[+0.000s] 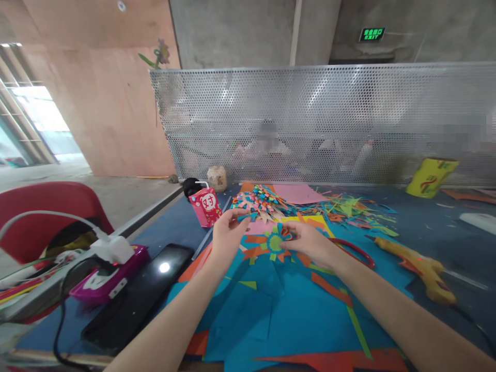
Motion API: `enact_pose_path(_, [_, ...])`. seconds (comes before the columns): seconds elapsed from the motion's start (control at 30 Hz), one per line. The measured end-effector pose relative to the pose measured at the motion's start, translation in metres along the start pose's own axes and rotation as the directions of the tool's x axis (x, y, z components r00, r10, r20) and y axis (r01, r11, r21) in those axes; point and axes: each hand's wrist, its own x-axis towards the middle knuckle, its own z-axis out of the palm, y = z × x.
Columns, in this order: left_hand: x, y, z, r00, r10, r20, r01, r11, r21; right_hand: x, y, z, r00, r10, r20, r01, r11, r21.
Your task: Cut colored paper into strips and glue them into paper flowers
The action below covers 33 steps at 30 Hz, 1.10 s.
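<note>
From where I stand, the dark blue table [430,227] is crowded, and most of the risk gathers around its blue paper [298,315], whose overlapping sheets lie loose and could slide if a forearm drags on them. Left of that paper, the black phone [143,294] lies close to the left forearm, so a careless elbow might shove it. Right of the paper, with its nozzle at the paper's edge, lies the yellow glue gun [418,266]; a small red light glows on it, so the tip may be hot enough to burn a wrist or scorch a sheet. Beyond the paper's left far corner stands the pink drink carton [207,206], straw in; a bump from the left hand [228,232] could tip it and soak everything. Red-handled scissors [354,250] lie on the paper's right part, beside the right forearm, easy to snag. The paper flower [275,243], green-centred, is over the paper's far half, between the hands. The right hand [310,240] has fingertips closed on a looped petal [287,234] at its edge; a hard squeeze might crush it. The left finger and thumb pinch a blue scrap [248,217], which a loose grip could drop among the offcuts.
</note>
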Motion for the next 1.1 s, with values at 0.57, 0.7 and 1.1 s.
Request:
enact_pose_path(0.57, [-0.007, 0.011, 0.001, 0.977, 0.033, 0.211, -0.035, 0.999, 0.004, -0.002, -0.012, -0.015, 0.985, -0.160, -0.057, 0.158, 0.987, -0.030])
enact_pose_path(0.7, [-0.010, 0.012, 0.002, 0.968, -0.032, 0.250, 0.045, 0.998, -0.046, -0.003, -0.012, -0.015, 0.984, -0.169, -0.060, 0.169, 0.986, -0.008])
enact_pose_path(1.1, [-0.014, 0.012, 0.003, 0.959, -0.064, 0.275, 0.090, 0.993, -0.081, -0.005, -0.014, -0.012, 0.985, -0.162, -0.053, 0.158, 0.985, -0.065])
